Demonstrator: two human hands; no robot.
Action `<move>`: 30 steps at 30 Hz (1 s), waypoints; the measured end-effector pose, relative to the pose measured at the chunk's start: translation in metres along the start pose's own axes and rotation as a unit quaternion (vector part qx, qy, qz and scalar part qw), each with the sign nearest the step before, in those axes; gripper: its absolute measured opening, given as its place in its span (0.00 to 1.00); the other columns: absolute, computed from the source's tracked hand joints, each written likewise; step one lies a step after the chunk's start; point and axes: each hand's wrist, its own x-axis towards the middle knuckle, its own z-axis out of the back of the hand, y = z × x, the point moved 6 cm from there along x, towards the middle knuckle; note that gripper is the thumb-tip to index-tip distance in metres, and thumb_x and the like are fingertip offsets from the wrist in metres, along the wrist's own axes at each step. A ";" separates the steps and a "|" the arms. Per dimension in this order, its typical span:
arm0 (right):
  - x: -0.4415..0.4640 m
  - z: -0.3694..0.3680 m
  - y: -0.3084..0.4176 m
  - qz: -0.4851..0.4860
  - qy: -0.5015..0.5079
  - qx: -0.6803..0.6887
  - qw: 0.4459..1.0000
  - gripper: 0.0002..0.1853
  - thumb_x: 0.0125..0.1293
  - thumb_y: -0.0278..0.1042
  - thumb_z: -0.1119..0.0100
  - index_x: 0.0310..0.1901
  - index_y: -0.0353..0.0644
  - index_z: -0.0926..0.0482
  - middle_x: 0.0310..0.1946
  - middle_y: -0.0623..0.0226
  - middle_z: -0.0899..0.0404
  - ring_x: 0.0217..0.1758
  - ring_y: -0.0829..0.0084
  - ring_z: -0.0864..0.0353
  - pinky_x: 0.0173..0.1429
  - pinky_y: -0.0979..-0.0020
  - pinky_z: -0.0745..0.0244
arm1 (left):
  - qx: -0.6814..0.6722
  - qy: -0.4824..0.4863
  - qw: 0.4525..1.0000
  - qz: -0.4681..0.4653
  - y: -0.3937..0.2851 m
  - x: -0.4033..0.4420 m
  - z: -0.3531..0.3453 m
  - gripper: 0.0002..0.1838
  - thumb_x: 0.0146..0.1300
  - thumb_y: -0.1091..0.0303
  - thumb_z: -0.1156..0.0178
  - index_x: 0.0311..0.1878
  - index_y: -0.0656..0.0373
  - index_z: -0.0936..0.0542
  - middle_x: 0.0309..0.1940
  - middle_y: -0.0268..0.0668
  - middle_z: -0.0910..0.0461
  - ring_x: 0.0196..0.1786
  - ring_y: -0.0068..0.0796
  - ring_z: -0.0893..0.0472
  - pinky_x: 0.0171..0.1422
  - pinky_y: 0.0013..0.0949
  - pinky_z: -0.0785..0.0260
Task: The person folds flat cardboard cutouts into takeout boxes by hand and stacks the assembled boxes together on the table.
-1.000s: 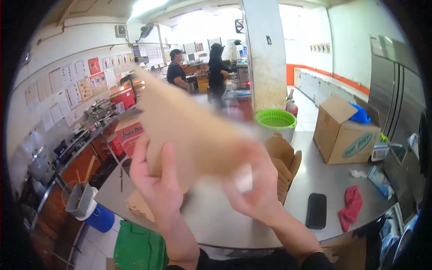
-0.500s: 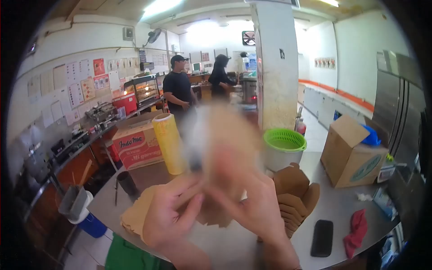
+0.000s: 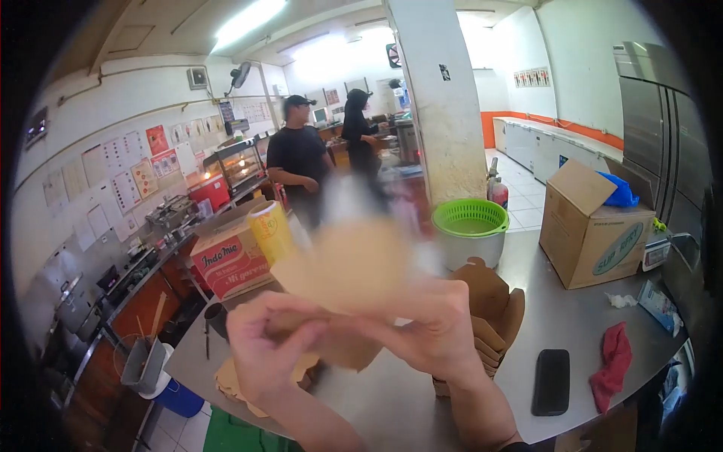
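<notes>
Above the table's middle I hold a brown paper food box [image 3: 354, 264], partly folded and blurred by motion. My left hand [image 3: 263, 343] pinches its near left edge between thumb and fingers. At the near right edge, my right hand [image 3: 433, 331] grips it with the thumb underneath. Flat brown box blanks [image 3: 230, 377] lie in a pile below my left hand, partly hidden by it. Beside my right wrist stands a stack of folded brown food boxes [image 3: 489, 297], nested with flaps up.
A yellow film roll [image 3: 273, 232] and Indomie carton [image 3: 230, 264] stand back left. A green basket [image 3: 471, 218] sits on a pot behind the stack. At right are a carton [image 3: 595, 233], black phone [image 3: 551, 382] and red cloth [image 3: 611, 369]. Two people stand beyond.
The box has tipped from upright to a flatter, lower pose, still held in both hands. My hands have drawn slightly apart. The camera view has shifted and tilted.
</notes>
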 end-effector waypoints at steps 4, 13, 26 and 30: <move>-0.004 0.013 0.018 0.061 -0.098 -0.077 0.990 0.12 0.52 0.24 0.25 0.40 0.43 0.11 0.36 0.65 0.10 0.35 0.68 0.12 0.39 0.69 0.21 | -0.215 -0.252 0.941 0.074 0.003 0.004 -0.006 0.31 0.51 0.86 0.29 0.61 0.63 0.25 0.45 0.37 0.15 0.45 0.25 0.16 0.52 0.29 0.22; -0.001 0.035 0.012 0.019 -0.090 -0.085 0.992 0.16 0.54 0.20 0.27 0.46 0.43 0.11 0.35 0.64 0.11 0.33 0.71 0.12 0.35 0.73 0.20 | -0.341 -0.154 0.913 0.161 0.014 0.006 -0.032 0.26 0.55 0.82 0.27 0.58 0.64 0.23 0.49 0.38 0.15 0.51 0.26 0.16 0.58 0.32 0.23; 0.004 0.026 0.022 0.104 0.014 0.100 0.989 0.07 0.56 0.28 0.25 0.37 0.43 0.12 0.43 0.67 0.12 0.53 0.63 0.21 0.58 0.67 0.26 | -0.528 -0.024 0.847 -0.052 0.009 -0.013 -0.021 0.42 0.59 0.63 0.26 0.71 0.69 0.35 0.66 0.51 0.26 0.65 0.42 0.22 0.67 0.44 0.28; 0.003 0.017 0.022 0.086 0.073 0.046 0.993 0.07 0.57 0.31 0.25 0.30 0.44 0.17 0.53 0.64 0.22 0.61 0.59 0.30 0.65 0.62 0.35 | -0.652 -0.052 0.754 0.059 -0.024 -0.005 -0.032 0.42 0.61 0.60 0.27 0.72 0.73 0.35 0.64 0.52 0.24 0.67 0.41 0.24 0.71 0.45 0.33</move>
